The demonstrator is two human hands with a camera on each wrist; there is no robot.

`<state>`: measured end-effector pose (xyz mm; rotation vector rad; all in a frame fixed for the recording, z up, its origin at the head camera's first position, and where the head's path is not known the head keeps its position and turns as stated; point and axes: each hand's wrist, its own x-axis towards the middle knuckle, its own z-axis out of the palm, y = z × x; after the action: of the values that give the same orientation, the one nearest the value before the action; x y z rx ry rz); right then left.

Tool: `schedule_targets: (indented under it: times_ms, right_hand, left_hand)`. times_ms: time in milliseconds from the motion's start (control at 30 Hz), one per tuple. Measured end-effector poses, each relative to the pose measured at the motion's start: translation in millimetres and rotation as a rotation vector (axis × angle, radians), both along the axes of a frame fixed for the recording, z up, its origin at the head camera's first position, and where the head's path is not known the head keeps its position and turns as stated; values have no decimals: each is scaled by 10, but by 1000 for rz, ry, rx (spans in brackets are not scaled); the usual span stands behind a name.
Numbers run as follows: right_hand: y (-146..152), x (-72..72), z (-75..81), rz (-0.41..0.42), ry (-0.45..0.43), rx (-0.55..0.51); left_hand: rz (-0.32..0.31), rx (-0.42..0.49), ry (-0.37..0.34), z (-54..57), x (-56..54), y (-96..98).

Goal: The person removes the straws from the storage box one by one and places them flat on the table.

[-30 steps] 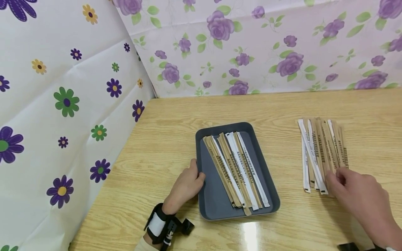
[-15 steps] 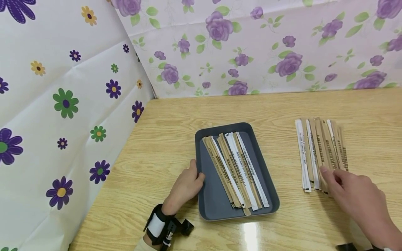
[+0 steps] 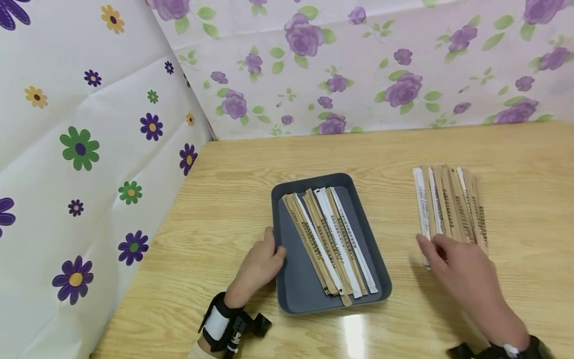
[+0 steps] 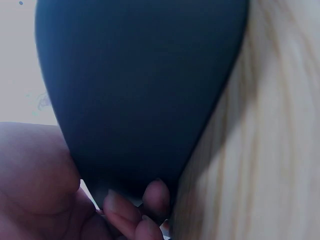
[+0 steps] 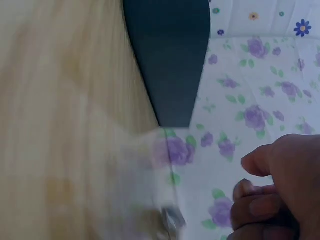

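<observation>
My left hand [image 3: 256,264] grips the left rim of a dark grey rectangular tray [image 3: 293,284]. In the left wrist view its fingers [image 4: 156,196] lie against the tray's outer side. Brown and white paper-wrapped straws [image 3: 334,244] lie slanted side by side in the tray. Right of it, a second row of wrapped straws [image 3: 450,204] rests on the table. My right hand [image 3: 462,274] is over their near ends, thumb and forefinger at the leftmost white straw [image 3: 420,199]. The right wrist view shows the right thumb [image 5: 257,160] apart from the bent fingers, nothing between them.
The wood-grain table [image 3: 215,199] meets a purple-rose sheet [image 3: 358,75] at the back and a daisy-printed sheet [image 3: 103,199] on the left. Each wrist wears a strap with a small black camera [image 3: 261,325].
A white straw that crossed the row diagonally now lies in line at its left side. My right hand has moved left along the near ends. The left hand still holds the tray.
</observation>
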<state>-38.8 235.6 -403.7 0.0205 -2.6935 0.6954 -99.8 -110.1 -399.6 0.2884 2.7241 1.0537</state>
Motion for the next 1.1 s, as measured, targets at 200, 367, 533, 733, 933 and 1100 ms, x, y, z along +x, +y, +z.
schedule_targets:
  times_ms: [200, 367, 533, 733, 933, 1100]
  right_hand:
    - [-399, -33, 12, 68, 182, -109]
    - [-727, -10, 5, 132, 226, -110]
    - [-913, -13, -30, 96, 252, -64]
    - [-971, 19, -40, 31, 85, 52]
    - [-997, 54, -14, 42, -93, 81]
    - [-999, 53, -12, 71, -135, 78]
  left_hand:
    - [-8, 16, 8, 5, 10, -18]
    - [-6, 13, 17, 3, 12, -14]
    - [-8, 15, 21, 13, 2, -6]
    - [-15, 15, 26, 6, 2, -5]
    - [-15, 10, 26, 6, -4, 0]
    - [-12, 5, 28, 8, 0, 1]
